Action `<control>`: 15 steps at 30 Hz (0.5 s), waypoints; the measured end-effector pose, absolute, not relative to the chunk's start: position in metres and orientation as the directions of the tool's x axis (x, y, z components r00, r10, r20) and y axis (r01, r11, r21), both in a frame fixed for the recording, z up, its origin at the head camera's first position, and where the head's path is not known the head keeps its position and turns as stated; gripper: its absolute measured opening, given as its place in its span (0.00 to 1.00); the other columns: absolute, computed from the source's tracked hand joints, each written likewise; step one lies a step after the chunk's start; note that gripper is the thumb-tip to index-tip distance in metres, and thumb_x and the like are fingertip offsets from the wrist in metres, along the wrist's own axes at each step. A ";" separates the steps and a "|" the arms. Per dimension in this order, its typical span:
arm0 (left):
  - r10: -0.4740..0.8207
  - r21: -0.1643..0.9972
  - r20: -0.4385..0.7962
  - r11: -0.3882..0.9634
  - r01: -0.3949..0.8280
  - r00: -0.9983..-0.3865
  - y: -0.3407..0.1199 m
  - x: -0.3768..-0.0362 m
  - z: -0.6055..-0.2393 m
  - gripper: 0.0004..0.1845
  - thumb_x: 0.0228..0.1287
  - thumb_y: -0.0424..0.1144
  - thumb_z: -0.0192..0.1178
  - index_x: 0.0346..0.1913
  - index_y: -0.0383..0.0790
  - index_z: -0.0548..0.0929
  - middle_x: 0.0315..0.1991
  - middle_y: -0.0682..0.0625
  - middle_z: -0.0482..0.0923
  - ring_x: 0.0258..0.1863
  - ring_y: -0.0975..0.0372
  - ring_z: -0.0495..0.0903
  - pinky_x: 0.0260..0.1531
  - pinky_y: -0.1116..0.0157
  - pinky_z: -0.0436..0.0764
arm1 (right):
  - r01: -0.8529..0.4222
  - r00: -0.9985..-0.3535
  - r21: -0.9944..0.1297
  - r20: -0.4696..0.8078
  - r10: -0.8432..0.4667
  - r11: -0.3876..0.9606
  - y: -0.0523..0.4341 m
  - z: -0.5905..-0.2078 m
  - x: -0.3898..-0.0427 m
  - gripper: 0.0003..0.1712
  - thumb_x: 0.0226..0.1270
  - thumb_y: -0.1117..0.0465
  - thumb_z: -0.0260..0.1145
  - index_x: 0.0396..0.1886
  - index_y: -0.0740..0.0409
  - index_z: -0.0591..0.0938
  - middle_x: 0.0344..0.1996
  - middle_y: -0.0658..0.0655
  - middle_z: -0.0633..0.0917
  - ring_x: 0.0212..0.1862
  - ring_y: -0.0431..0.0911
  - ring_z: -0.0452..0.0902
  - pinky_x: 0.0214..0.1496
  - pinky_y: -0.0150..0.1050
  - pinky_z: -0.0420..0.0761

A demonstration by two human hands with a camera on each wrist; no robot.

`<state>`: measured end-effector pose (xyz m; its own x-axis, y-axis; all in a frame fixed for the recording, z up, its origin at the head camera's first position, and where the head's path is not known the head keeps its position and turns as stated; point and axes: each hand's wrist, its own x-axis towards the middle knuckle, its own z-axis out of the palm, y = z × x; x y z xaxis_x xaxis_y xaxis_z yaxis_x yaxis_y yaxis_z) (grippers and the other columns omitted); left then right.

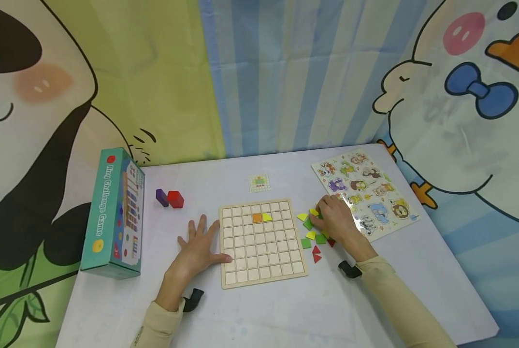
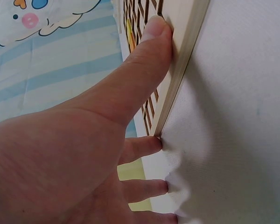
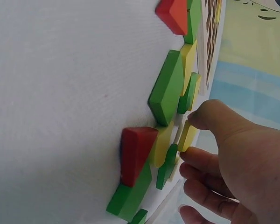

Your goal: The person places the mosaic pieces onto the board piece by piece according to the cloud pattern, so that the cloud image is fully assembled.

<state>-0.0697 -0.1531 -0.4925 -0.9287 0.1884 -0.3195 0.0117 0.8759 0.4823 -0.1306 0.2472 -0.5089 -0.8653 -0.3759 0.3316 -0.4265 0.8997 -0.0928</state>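
Right hand picks a yellow tile from the loose pile; left hand steadies the grid board.

Centre frame, the left hand [image 1: 198, 246] lies flat, fingers spread, thumb against the grid board [image 1: 263, 243] edge. Right of the board, the right hand [image 1: 335, 220] pinches a yellow piece [image 3: 187, 136] between thumb and fingertips within the tile pile [image 1: 313, 234]. Crowded neighbours could get dragged along, or the thin tile might slip from so light a pinch.
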 end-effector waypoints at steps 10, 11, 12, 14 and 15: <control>0.194 0.487 -0.323 0.874 0.013 -0.926 -0.153 -0.071 -0.492 0.63 0.45 0.59 0.79 0.80 0.40 0.57 0.81 0.29 0.36 0.77 0.27 0.31 0.59 0.18 0.38 | -0.424 -0.873 -0.148 0.328 -0.360 0.894 0.226 -0.497 -0.125 0.18 0.58 0.50 0.76 0.28 0.60 0.83 0.34 0.58 0.84 0.35 0.52 0.77 0.34 0.45 0.79; 0.194 0.486 -0.325 0.874 0.012 -0.926 -0.153 -0.071 -0.492 0.63 0.45 0.59 0.79 0.80 0.40 0.57 0.81 0.29 0.36 0.77 0.27 0.31 0.60 0.18 0.38 | -0.424 -0.875 -0.147 0.321 -0.362 0.894 0.223 -0.496 -0.125 0.18 0.58 0.50 0.76 0.28 0.60 0.83 0.34 0.57 0.84 0.36 0.52 0.77 0.34 0.45 0.79; 0.192 0.485 -0.328 0.874 0.010 -0.925 -0.153 -0.071 -0.492 0.63 0.45 0.59 0.79 0.80 0.40 0.57 0.81 0.30 0.36 0.77 0.27 0.31 0.60 0.18 0.38 | -0.427 -0.875 -0.149 0.316 -0.366 0.892 0.219 -0.495 -0.124 0.17 0.59 0.50 0.76 0.28 0.60 0.83 0.34 0.57 0.84 0.36 0.52 0.77 0.35 0.45 0.79; 0.192 0.484 -0.331 0.875 0.008 -0.924 -0.153 -0.071 -0.493 0.63 0.45 0.59 0.79 0.80 0.40 0.57 0.81 0.30 0.36 0.77 0.27 0.31 0.60 0.18 0.38 | -0.439 -0.871 -0.157 0.315 -0.376 0.885 0.211 -0.493 -0.122 0.17 0.59 0.50 0.75 0.28 0.60 0.83 0.34 0.57 0.85 0.36 0.52 0.77 0.36 0.46 0.79; 0.192 0.484 -0.331 0.875 0.009 -0.924 -0.153 -0.070 -0.492 0.63 0.45 0.59 0.79 0.80 0.40 0.57 0.81 0.30 0.36 0.77 0.27 0.31 0.60 0.18 0.38 | -0.446 -0.869 -0.165 0.314 -0.382 0.880 0.206 -0.492 -0.122 0.17 0.59 0.51 0.75 0.28 0.60 0.83 0.34 0.57 0.85 0.35 0.52 0.77 0.36 0.46 0.79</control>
<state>-0.0704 -0.1528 -0.4924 -0.9239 0.1920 -0.3308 0.0086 0.8750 0.4840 -0.1216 0.2064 -0.4923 -0.8694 -0.3819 0.3136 -0.4459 0.8797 -0.1650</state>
